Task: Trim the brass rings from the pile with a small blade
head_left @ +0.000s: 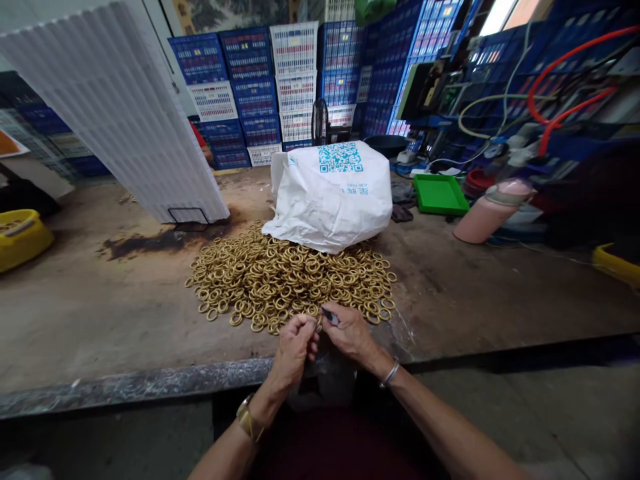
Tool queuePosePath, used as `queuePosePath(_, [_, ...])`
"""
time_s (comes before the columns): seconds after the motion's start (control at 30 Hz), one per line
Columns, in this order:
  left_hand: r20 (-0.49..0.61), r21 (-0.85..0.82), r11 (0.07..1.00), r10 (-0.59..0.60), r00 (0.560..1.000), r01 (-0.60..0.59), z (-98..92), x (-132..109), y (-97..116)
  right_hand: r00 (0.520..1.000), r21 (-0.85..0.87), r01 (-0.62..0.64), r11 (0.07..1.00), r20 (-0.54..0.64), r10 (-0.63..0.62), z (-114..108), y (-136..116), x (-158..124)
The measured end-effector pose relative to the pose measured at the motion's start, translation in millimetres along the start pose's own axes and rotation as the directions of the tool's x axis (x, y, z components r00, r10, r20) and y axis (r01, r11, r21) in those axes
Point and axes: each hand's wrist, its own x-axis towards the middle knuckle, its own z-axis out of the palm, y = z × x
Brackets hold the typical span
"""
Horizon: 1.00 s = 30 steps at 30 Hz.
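A wide heap of brass-coloured rings (280, 277) lies on the worktable (125, 313), and both hands are at its near edge. My left hand (294, 347) is closed in a pinch, apparently on one small ring, though the fingers mostly hide it. Close beside it, my right hand (353, 335) grips a small dark pointed tool (330, 316) whose tip sticks out past the thumb; its exact kind is unclear. The fingertips of the two hands nearly meet. A white sack (333, 207) with blue print rests on the back of the heap.
Tall ribbed white panels (130, 113) lean in a wire stand at the left. A green tray (440, 194) and a pink bottle (493, 212) stand at the right, near red hoses (545, 87). A yellow container (23, 240) is far left. Stacked crates (255, 97) line the back.
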Motion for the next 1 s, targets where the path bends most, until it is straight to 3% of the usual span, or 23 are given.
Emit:
queuePosePath(0.27, [0.020,0.105,0.994,0.039,0.999,-0.041,-4.0,-8,1,0.998,-0.020,0.033,0.999,0.056,-0.032,-5,-9,0])
queuePosePath(0.37, [0.011,0.043,0.999,0.031,0.999,-0.031,-5.3,-9,0,0.989,0.162,-0.105,0.981,0.118,0.087,-4,-11,1])
queuePosePath(0.43, [0.004,-0.003,1.000,0.030,1.000,-0.029,-6.5,-11,0,0.970,0.338,-0.211,0.917,0.189,0.153,-4,-12,1])
queuePosePath(0.57, [0.002,0.028,0.999,0.042,0.999,-0.042,-9.6,-15,-2,0.960,0.519,-0.250,0.817,0.241,0.140,-2,-15,-1])
queuePosePath(0.73, [0.030,0.060,0.996,0.058,0.998,-0.060,-9.4,-19,-1,0.951,0.565,-0.279,0.777,0.278,0.139,1,-19,-1])
queuePosePath(1.0, [0.092,-0.044,0.999,-0.028,0.995,0.032,-6.1,-21,6,0.949,0.523,-0.287,0.803,0.272,0.162,3,-22,0])
